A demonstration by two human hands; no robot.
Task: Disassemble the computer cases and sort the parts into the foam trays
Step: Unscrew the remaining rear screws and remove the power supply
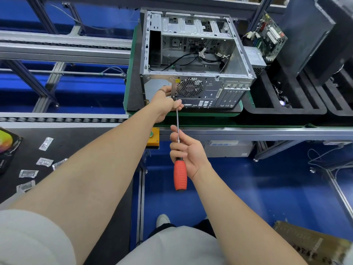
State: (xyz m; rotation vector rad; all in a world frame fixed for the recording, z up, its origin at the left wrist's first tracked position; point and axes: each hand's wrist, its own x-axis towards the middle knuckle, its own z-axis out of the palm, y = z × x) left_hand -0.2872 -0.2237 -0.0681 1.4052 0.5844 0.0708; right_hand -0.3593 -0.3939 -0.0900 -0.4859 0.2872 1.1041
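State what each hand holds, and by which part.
The right hand grips the screwdriver where shaft meets red handle; the left hand holds its shaft near the tip, against the computer case.

Foil sachets [45, 162] lie scattered on a black mat [86, 142] beside a roller conveyor [63, 120]. A yellow box [153, 141] with a green button [151, 133] sits nearby; cables [317, 157] trail over the blue floor [238, 188].

Bare metal case [193, 54]; matt black foam tray [286, 109].
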